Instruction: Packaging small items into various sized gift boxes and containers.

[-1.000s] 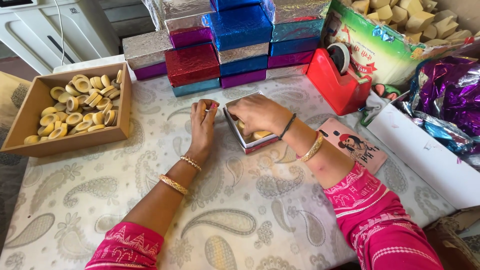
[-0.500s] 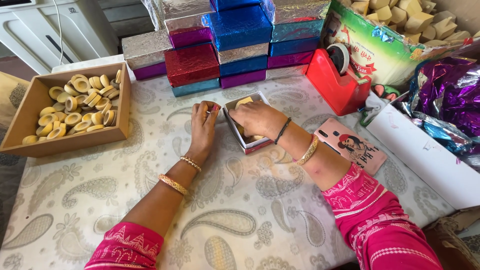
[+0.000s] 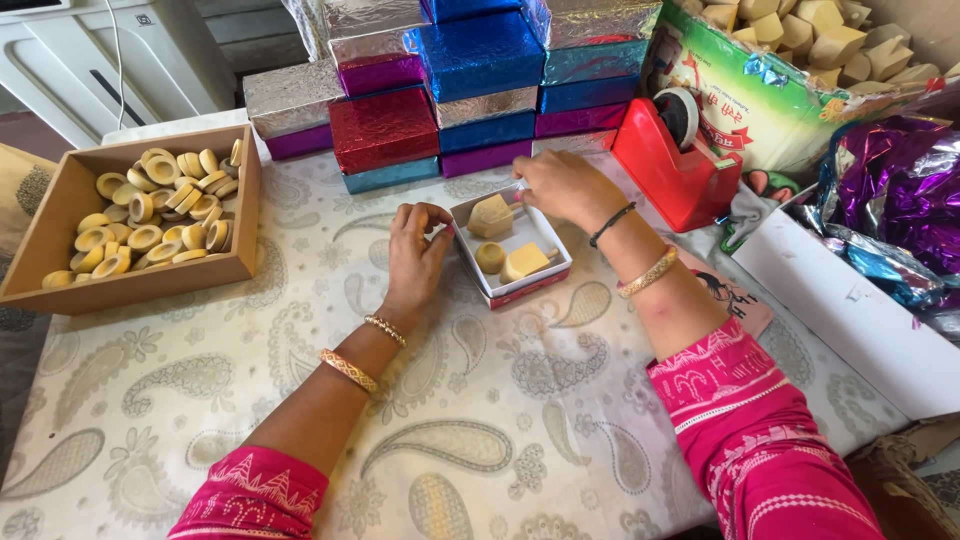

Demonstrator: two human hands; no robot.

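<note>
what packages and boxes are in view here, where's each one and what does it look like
Small open box: table centre, between left hand and right hand; square, white inside, red edge, tan pieces in it.
Foil-wrapped boxes: stacked at the back; red, blue, purple, silver.
Wooden tray: left; brown, holds yellow rings.
Printed bag: back right; green, red and white, tan blocks on top.
Foil sheets: far right; crumpled purple.

The stacked boxes (image 3: 480,90) wear glossy crinkled foil — the tray (image 3: 60,215) is matt cardboard, the tape dispenser (image 3: 675,165) smooth red plastic, the tablecloth (image 3: 480,440) soft printed cloth.
</note>
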